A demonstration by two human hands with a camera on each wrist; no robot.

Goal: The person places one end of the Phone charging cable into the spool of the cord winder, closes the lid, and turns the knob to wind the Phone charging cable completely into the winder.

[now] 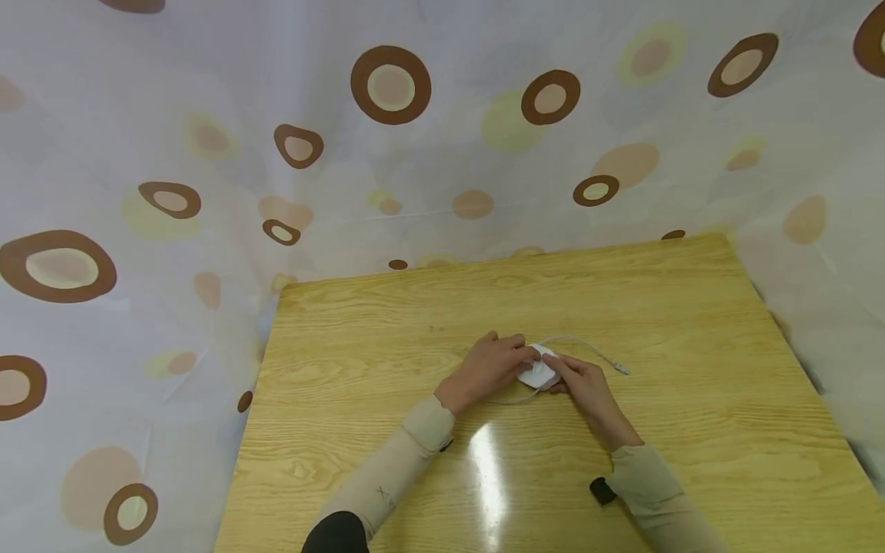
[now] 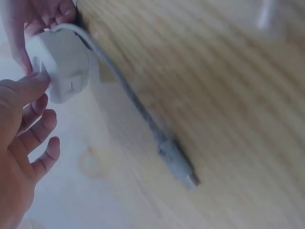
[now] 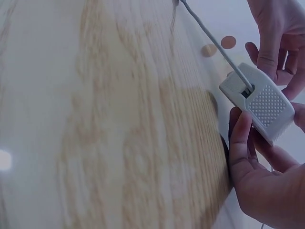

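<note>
A small white plastic casing (image 1: 538,373) with a dimpled side (image 3: 269,109) is between my two hands, over the table. My right hand (image 1: 588,388) grips its right side, thumb and fingers at the edges, as the right wrist view (image 3: 267,176) also shows. From the left, my left hand (image 1: 489,365) pinches it; in the left wrist view the thumb (image 2: 35,87) lies against its face. A thin pale cable (image 2: 121,81) comes out of the casing and ends in a metal-tipped plug (image 2: 177,164). Another stretch of cable (image 1: 518,400) curves below the casing.
The wood-grain table (image 1: 359,330) extends around both hands, with a bright light reflection near its front. A white sheet (image 1: 470,153) with brown and yellow spots hangs along the back and sides. A black strap piece (image 1: 603,491) sits by the right sleeve.
</note>
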